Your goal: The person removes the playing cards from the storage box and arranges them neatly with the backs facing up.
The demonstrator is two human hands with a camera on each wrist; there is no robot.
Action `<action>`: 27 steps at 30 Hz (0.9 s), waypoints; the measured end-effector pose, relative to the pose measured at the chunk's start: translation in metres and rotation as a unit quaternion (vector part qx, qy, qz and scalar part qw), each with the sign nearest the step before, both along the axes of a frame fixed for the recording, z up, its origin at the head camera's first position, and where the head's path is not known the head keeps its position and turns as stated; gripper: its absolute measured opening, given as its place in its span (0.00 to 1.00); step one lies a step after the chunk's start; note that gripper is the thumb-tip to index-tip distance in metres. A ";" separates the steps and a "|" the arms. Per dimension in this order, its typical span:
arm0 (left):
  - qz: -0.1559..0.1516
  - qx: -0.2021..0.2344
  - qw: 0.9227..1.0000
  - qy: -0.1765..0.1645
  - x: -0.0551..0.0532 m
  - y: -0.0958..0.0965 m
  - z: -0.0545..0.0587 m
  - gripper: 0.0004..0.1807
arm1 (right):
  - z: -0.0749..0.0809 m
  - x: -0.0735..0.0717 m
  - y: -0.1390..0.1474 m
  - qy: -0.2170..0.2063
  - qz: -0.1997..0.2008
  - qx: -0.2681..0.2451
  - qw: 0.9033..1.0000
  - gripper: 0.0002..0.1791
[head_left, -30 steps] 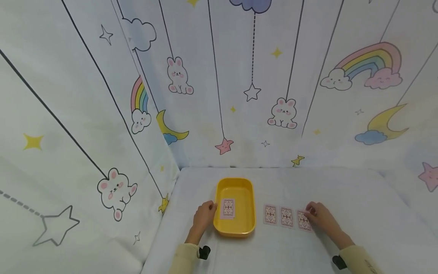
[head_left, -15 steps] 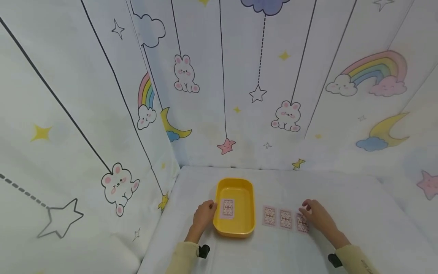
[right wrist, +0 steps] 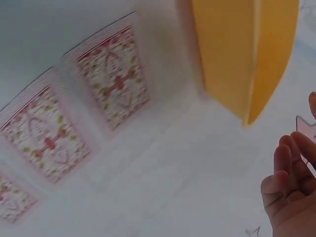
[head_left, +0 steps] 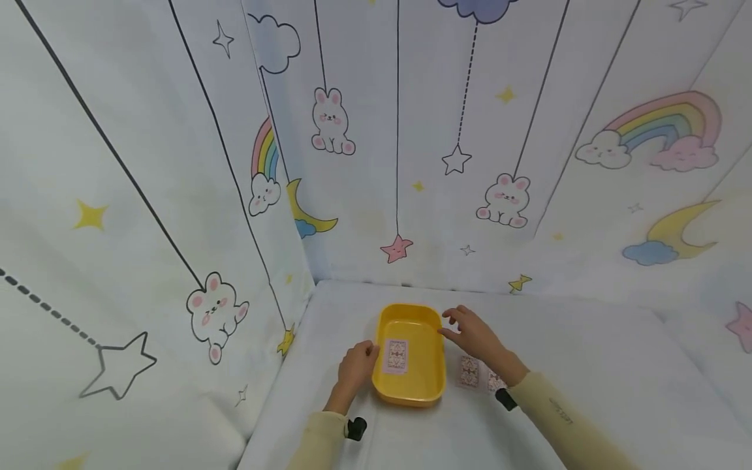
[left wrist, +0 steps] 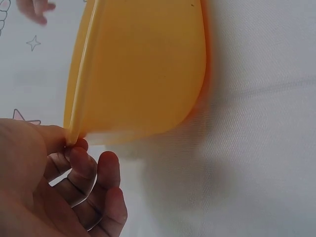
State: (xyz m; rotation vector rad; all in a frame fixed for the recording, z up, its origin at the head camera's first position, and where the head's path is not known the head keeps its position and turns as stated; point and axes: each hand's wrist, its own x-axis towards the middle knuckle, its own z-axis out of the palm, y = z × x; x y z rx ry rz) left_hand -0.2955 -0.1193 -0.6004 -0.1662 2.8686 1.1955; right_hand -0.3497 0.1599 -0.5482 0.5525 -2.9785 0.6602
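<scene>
My left hand [head_left: 355, 365] pinches the left rim of a yellow plastic tray [head_left: 424, 385]; the left wrist view has thumb and fingertips on either side of the rim [left wrist: 79, 98]. One patterned playing card [head_left: 396, 356] lies back up inside the tray, toward its left side. My right hand [head_left: 472, 334] is at the tray's upper right edge, fingers loosely bent and apart, with nothing visible between them. Three more playing cards [right wrist: 116, 76] lie in a row on the table right of the tray. In the head view the right forearm hides part of this row.
A white cloth covers the table [head_left: 599, 365]. Behind and to the left hang white sheets [head_left: 364, 196] printed with bunnies, stars, moons and rainbows. Black wrist cameras [head_left: 356, 429] sit at both sleeves.
My right hand has left the rightmost card and swung left to the tray's right edge. The left hand stays on the rim. The head view has shifted slightly.
</scene>
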 end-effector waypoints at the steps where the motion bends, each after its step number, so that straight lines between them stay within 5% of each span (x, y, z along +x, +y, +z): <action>1: -0.001 0.002 1.000 0.001 0.000 0.000 -0.001 0.16 | 0.000 -0.002 -0.011 -0.010 0.008 0.006 1.000 0.25; 7: -0.006 0.002 1.000 0.012 0.002 0.000 -0.001 0.16 | -0.003 -0.015 -0.060 -0.088 0.055 0.047 0.994 0.31; 12: -0.007 0.005 1.000 0.015 0.003 0.004 -0.001 0.17 | -0.019 -0.021 -0.085 -0.139 0.075 0.108 0.981 0.28; 15: -0.006 0.011 1.000 0.015 0.003 0.006 -0.001 0.17 | -0.031 -0.022 -0.096 -0.151 0.080 0.154 0.973 0.27; 19: -0.006 0.010 1.000 0.005 0.001 0.008 -0.003 0.17 | -0.042 -0.018 -0.107 -0.156 0.072 0.206 0.963 0.40; 27: 0.009 -0.008 1.000 0.010 -0.003 0.002 -0.006 0.17 | -0.047 -0.021 -0.116 -0.149 0.083 0.191 0.967 0.47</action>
